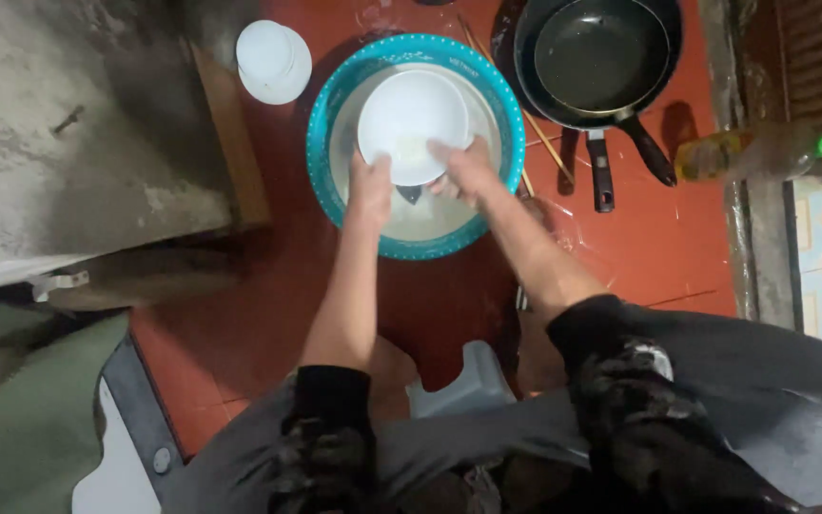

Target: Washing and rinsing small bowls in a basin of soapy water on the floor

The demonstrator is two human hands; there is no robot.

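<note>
— Head view: where does the white bowl (411,124) sit?
— Over the teal basin (335,86) on the red floor (677,238), straight ahead of both hands, equally near each.
— And the grips?
— Left hand (370,186) is closed on its near-left rim; right hand (468,171) curls over the near-right rim, fingers inside.

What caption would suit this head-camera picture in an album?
Two hands, left hand and right hand, hold a white bowl over a teal basin beside black pans.

Glossy white ceramic-looking bowl (409,124), smooth teal plastic basin (335,90), matt dark nonstick pans (601,52), wet glossy red floor (658,238).
</note>
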